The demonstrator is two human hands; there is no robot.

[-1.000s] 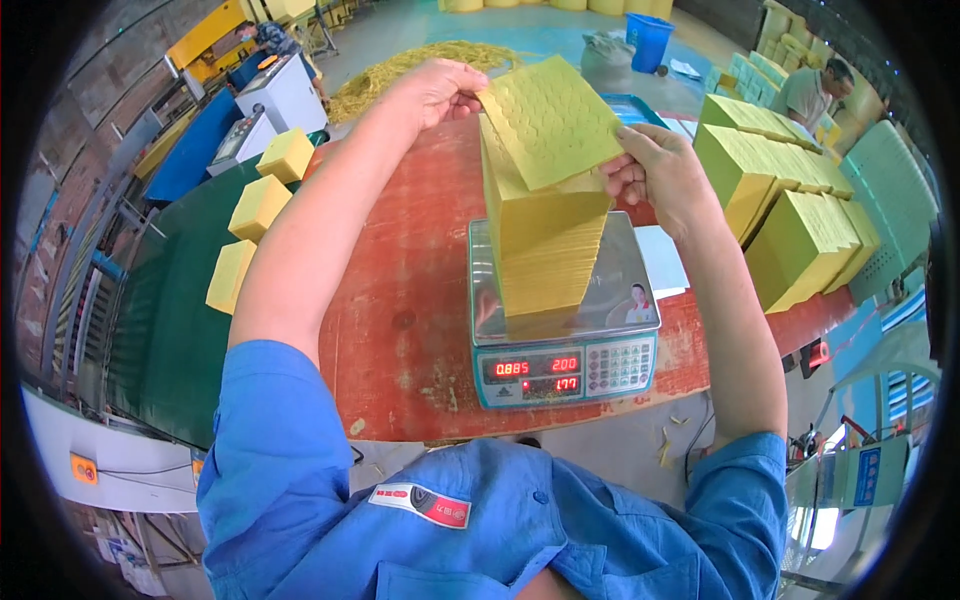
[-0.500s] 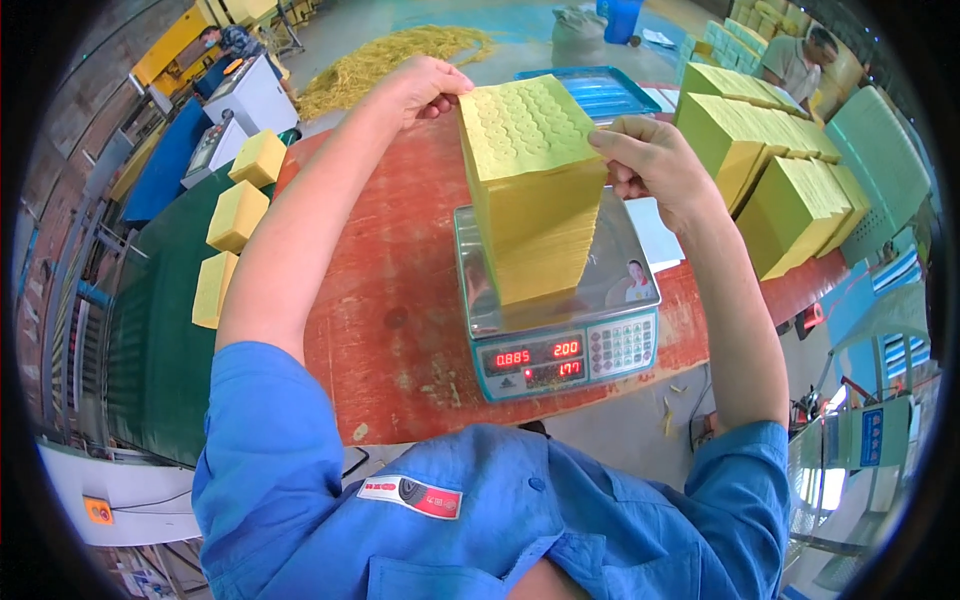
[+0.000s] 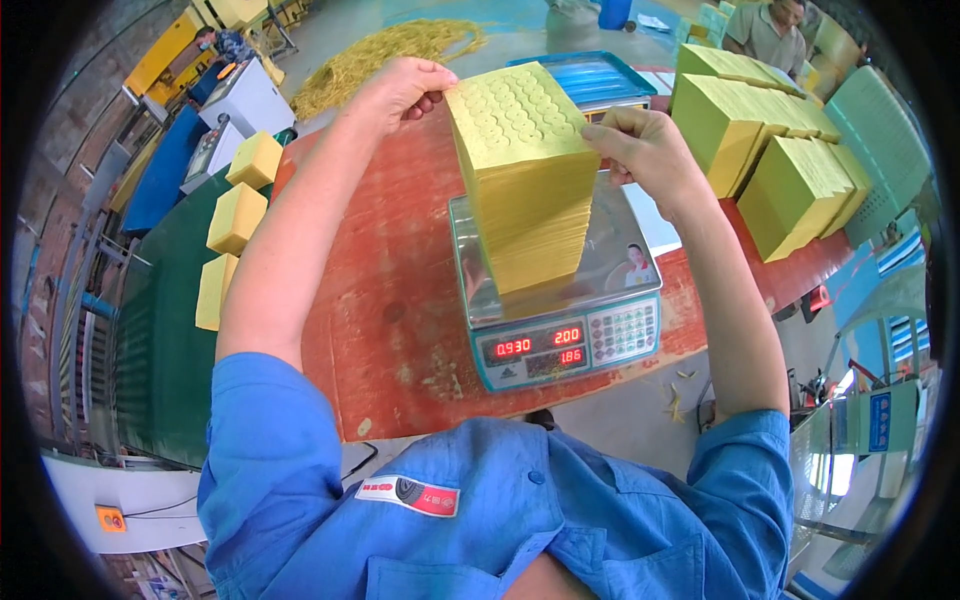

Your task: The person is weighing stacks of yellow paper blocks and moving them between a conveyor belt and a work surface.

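Note:
A tall stack of yellow paper (image 3: 525,215) with rows of round coin-like marks pressed into its top stands on the metal pan of a digital scale (image 3: 470,352). My left hand (image 3: 402,95) pinches the top far-left corner of the stack between thumb and fingers. At the top right corner, my right hand (image 3: 645,158) grips the paper edge with thumb and bent fingers. Whether either hand holds one sheet or several, I cannot tell. Red digits glow on the scale's front panel beside a keypad.
The scale rests on a worn red table (image 3: 385,330). More yellow paper stacks (image 3: 790,195) stand at right, near a co-worker (image 3: 770,35). Three yellow paper blocks (image 3: 238,217) line a green surface (image 3: 160,370) at left. Behind the scale lies a blue tray (image 3: 590,78).
The scale's red digits have changed to a higher reading. Both hands stay at the top corners of the stack. The co-worker at the far right has shifted left in view.

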